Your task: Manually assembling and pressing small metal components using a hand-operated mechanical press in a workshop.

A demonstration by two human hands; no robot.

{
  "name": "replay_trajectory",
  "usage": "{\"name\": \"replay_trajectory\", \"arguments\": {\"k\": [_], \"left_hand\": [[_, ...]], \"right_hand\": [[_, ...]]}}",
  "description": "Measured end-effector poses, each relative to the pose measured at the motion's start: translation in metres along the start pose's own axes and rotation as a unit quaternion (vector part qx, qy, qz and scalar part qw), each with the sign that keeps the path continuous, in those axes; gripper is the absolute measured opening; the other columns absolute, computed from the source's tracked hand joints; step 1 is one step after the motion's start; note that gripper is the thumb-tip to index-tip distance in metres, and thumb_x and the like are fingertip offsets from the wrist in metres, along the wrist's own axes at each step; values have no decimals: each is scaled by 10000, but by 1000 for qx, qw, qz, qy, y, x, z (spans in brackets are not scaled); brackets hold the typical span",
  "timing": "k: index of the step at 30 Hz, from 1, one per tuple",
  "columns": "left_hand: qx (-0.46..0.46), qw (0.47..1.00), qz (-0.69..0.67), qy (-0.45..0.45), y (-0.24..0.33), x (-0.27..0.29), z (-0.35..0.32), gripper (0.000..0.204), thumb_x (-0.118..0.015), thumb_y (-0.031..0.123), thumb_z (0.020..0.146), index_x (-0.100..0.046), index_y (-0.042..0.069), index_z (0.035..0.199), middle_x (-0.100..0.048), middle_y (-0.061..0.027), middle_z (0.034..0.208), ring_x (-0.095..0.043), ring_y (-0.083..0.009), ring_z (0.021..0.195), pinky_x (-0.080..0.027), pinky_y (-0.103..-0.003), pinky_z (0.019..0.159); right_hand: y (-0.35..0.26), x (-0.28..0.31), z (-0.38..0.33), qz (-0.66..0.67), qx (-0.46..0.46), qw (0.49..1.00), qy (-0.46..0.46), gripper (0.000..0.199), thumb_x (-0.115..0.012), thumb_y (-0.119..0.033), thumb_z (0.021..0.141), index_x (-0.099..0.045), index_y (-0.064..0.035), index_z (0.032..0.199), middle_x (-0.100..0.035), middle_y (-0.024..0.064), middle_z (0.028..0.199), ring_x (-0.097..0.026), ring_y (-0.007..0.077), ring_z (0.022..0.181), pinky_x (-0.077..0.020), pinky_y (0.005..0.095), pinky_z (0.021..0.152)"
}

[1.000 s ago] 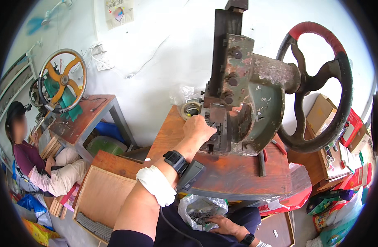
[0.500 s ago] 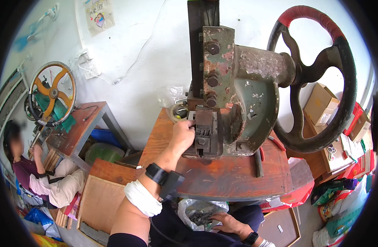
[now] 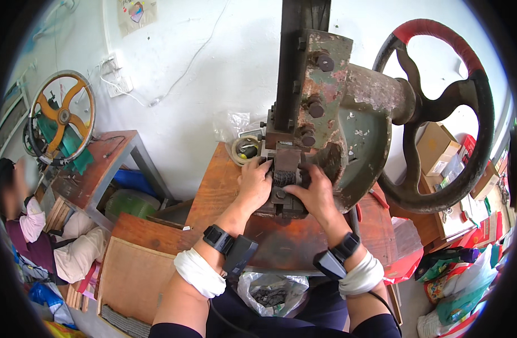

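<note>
Orange-spoked wheel (image 3: 61, 115) on the far-left bench, a seated person (image 3: 21, 225) beneath it. At the back edge of the wooden worktop (image 3: 213, 188), the left hand (image 3: 254, 185) grips the small dark toothed piece (image 3: 284, 174) under the press head (image 3: 320, 96) — as before. The right hand (image 3: 314, 191) has come up from the lap and now closes on that piece — both hands seating it. Big red-rimmed handwheel (image 3: 438, 112) at right.

both hands are pressing at the die block (image 3: 285, 172) of a rusty green press (image 3: 348, 118) standing on the wooden bench (image 3: 213, 191): left hand (image 3: 254, 183) touching its left side, right hand (image 3: 313, 191) its front.
</note>
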State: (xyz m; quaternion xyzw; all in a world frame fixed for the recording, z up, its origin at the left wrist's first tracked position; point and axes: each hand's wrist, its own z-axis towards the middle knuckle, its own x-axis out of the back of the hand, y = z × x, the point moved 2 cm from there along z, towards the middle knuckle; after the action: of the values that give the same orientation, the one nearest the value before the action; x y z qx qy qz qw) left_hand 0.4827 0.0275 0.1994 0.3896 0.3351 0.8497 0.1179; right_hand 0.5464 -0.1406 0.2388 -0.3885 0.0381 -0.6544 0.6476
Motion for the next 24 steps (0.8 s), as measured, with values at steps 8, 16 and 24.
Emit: {"name": "replay_trajectory", "arguments": {"k": [8,16,24], "left_hand": [[-29,985,-169,5,-1,5,1,250,-567,81,807,-658,78,1039,-543,-113,1182,-452,-310,1153,-388,-438,910],[-15,999,-21,34,-3,2,-4,315,-580,107,790,-623,100,1102,-533,-91,1195,-444,-315,1143,-370,-471,920],[-17,995,-84,40,2,2,-6,309,-584,107,781,-630,101,1086,-537,-88,1181,-445,-320,1136,-372,-466,927]], "right_hand": [[-5,-27,11,-84,-57,995,-23,675,-839,-266,546,-555,12,1092,-629,201,970,-599,346,950,-488,390,814],[5,-13,16,106,-105,983,-109,618,-815,-148,569,-573,48,1103,-648,172,971,-635,270,893,-497,348,807],[29,-20,21,335,-255,901,-107,612,-766,26,591,-526,66,1153,-626,142,1004,-610,192,886,-502,298,777]]}}
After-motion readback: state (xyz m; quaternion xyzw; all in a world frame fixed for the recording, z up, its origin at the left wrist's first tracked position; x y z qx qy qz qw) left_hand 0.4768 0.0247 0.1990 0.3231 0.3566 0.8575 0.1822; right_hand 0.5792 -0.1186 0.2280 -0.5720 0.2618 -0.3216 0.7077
